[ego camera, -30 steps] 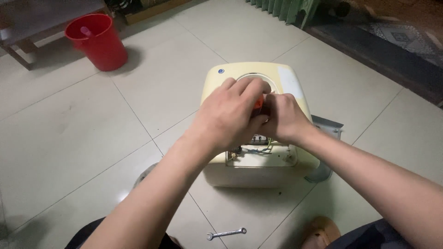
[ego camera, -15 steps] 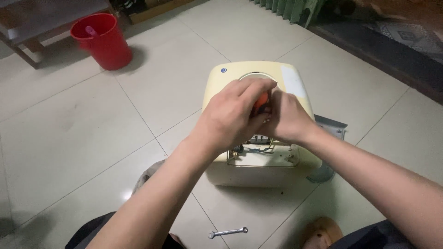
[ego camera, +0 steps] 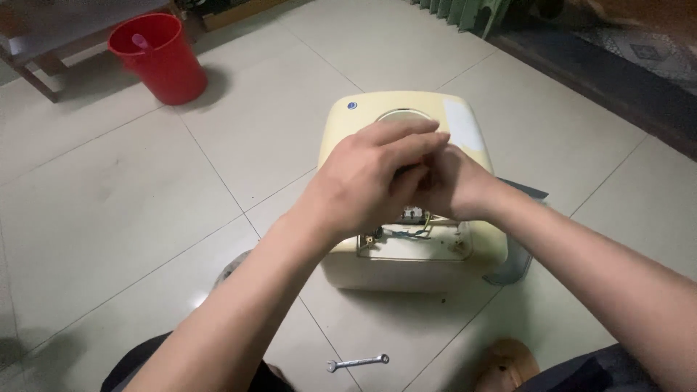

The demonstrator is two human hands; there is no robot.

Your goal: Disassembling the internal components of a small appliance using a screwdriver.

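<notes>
A cream-coloured box-shaped appliance [ego camera: 377, 116] lies on the tiled floor with an opened compartment of wires [ego camera: 406, 229] on its near side. Both my hands meet just above that compartment. My left hand [ego camera: 363, 181] lies over my right hand [ego camera: 457, 189], its fingers curled across it. My right hand is closed tight, and what it grips is hidden under the left fingers. Earlier frames showed an orange-red piece between the two hands.
A small spanner [ego camera: 357, 361] lies on the floor near my knees. A grey metal cover [ego camera: 517, 265] sits by the appliance's right side. A red bucket [ego camera: 161, 56] stands at the far left, a dark rug [ego camera: 617, 65] at the far right, and a brown wooden object [ego camera: 508, 363] at the bottom.
My left fingers have slid further over my right hand, and the orange-red piece seen between the hands is now covered. The appliance has not moved.
</notes>
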